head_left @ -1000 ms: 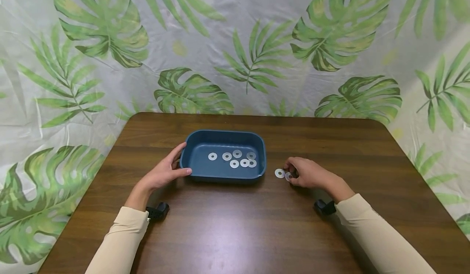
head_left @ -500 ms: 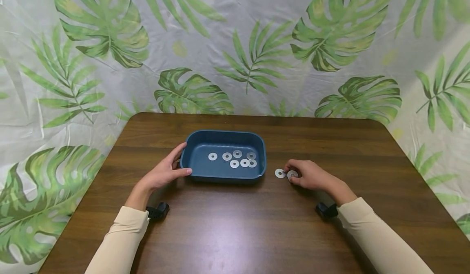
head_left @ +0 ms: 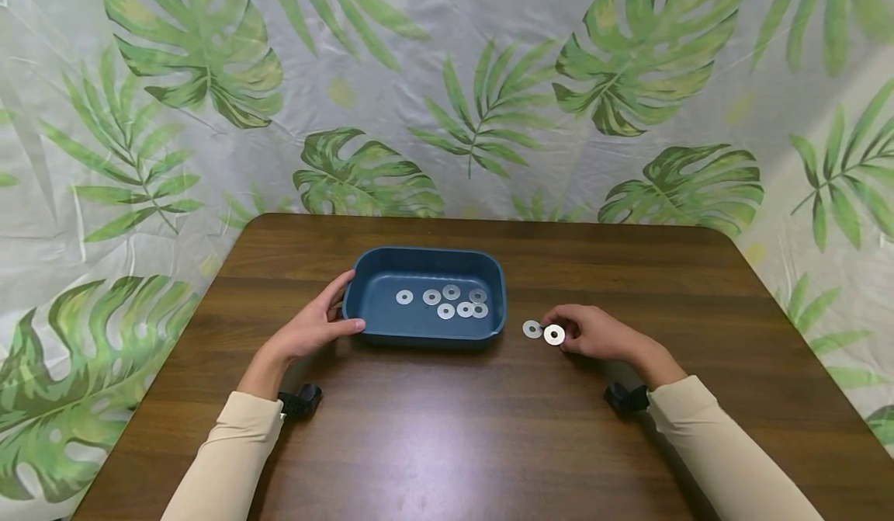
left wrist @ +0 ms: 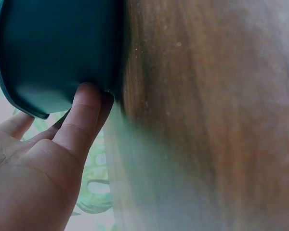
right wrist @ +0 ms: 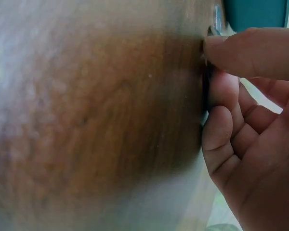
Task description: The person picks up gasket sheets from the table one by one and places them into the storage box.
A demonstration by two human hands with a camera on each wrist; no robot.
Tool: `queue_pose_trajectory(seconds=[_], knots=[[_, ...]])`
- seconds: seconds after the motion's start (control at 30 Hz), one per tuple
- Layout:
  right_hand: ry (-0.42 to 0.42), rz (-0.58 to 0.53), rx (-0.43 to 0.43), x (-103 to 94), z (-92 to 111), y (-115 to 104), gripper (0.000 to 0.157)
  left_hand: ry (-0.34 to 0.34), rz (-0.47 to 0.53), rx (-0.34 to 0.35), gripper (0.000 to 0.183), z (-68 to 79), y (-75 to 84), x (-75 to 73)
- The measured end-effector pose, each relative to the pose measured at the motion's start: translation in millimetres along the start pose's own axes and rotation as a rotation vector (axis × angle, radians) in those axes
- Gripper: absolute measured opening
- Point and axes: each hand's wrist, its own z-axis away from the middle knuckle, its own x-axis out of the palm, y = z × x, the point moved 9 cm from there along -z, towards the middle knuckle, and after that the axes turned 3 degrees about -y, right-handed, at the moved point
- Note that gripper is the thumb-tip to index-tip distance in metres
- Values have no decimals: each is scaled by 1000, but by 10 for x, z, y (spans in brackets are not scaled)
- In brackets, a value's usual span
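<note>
My left hand (head_left: 314, 327) holds the left end of a blue rectangular tray (head_left: 422, 342), thumb at its front corner and fingers along the far side. The left wrist view shows the thumb against the outside of the tray wall (left wrist: 48, 62). To the right of the tray, my right hand (head_left: 597, 335) pinches a shiny metal washer (head_left: 554, 327), tilted so its face shows. Another flat washer (head_left: 528, 334) lies on the table just left of it. In the right wrist view the right hand (right wrist: 265, 130) is low at the tabletop, its washer mostly hidden.
Several washers, one of them a washer (head_left: 404, 290) at the left, lie spread on the tray floor, mostly toward its right half. The dark wooden table (head_left: 433, 428) ends at the back against a leaf-patterned cloth (head_left: 489, 78).
The right hand has shifted slightly right, drawing one washer apart from its neighbour, and that washer is now tilted up between its fingers. The left hand and tray have stayed still.
</note>
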Motion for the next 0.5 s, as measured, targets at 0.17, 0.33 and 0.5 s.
queue_pose_trajectory(seconds=[0.17,0.33,0.5], knots=[[15,-10,19,9,0,17,31,1,0,-3,90,2,-5,1],[11,-19,44,9,1,47,31,3,9,-3,90,5,4,0],[0,-35,48,14,2,56,31,1,10,-1,90,5,2,-2]])
